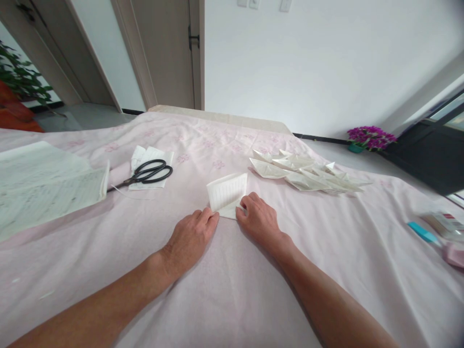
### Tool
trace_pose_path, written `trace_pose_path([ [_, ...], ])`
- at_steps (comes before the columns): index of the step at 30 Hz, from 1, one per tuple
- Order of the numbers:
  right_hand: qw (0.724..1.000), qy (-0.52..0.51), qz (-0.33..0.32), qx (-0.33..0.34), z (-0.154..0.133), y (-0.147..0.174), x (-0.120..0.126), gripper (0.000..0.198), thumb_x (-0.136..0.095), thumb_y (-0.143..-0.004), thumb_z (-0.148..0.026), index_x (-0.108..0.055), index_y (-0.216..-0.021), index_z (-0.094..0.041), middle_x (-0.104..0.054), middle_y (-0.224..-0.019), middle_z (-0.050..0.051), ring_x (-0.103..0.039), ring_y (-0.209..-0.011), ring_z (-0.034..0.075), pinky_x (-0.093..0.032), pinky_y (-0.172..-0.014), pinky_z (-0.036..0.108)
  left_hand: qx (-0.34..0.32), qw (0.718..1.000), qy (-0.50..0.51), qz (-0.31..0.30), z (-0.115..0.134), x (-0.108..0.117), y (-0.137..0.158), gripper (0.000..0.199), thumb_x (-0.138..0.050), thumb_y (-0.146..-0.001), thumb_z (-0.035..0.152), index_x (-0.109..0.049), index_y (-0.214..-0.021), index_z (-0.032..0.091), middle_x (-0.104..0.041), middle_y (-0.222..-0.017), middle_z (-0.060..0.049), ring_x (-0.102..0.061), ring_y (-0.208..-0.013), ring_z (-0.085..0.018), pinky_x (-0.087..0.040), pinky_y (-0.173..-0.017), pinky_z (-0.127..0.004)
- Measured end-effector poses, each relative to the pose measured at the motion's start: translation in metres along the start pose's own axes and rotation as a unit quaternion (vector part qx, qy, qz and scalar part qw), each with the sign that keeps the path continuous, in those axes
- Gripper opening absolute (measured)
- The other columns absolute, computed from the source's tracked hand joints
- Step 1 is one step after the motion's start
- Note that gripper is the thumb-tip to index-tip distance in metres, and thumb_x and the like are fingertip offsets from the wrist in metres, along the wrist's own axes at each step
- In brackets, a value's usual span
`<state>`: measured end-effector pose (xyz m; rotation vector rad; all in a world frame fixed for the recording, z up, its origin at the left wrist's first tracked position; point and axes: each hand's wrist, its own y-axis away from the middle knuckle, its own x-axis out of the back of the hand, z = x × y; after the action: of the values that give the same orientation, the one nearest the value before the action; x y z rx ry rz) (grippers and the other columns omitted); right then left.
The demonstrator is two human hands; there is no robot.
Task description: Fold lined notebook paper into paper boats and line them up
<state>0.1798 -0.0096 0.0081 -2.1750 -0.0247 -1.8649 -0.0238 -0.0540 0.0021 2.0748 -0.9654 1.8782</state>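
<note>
A small sheet of lined paper [228, 192], partly folded, lies in front of me with its far flap standing up. My left hand [194, 237] pinches the paper's near left corner, thumb and fingers pressed together. At the near right side, the curled fingers of my right hand [259, 217] grip the folded edge. To the right, several folded paper boats [304, 171] sit in a cluster. Black-handled scissors [150, 173] rest to the left on some small cut papers [150, 154], their blade tips hidden by a stack of written sheets [50, 183].
A pink flowered cloth [224, 280] with soft wrinkles covers the surface. Near the right edge lie a blue-handled tool [423, 233], a clear-wrapped pack [445, 224] and a pink object [454, 254]. Purple flowers [371, 137] stand on the floor by the wall.
</note>
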Motion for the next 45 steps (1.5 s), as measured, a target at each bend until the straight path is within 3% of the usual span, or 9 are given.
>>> trace_pose_path([
  [23,1.000,-0.007,0.017,0.013,0.0022,0.0010,-0.0019,0.010,-0.051,-0.088,-0.026,-0.053,-0.080,-0.020,-0.056,-0.088,0.002,-0.052,-0.076,0.014,-0.023,-0.060,0.028,-0.027,0.999,0.026,0.004,0.0055,-0.0049,-0.0030,0.035,-0.049,-0.088,0.006,-0.058,-0.122,0.013,-0.062,-0.109,-0.009,-0.063,-0.084,-0.020,-0.057,-0.073,-0.034],
  [45,0.999,-0.036,0.035,0.022,0.0068,0.0013,-0.0042,0.009,-0.050,-0.087,-0.025,-0.053,-0.080,-0.020,-0.057,-0.087,0.001,-0.052,-0.075,0.013,-0.025,-0.060,0.027,-0.021,0.999,0.023,-0.003,0.0060,-0.0032,-0.0023,0.037,-0.047,-0.087,0.004,-0.057,-0.121,0.014,-0.061,-0.108,-0.009,-0.065,-0.076,-0.018,-0.057,-0.067,-0.033],
])
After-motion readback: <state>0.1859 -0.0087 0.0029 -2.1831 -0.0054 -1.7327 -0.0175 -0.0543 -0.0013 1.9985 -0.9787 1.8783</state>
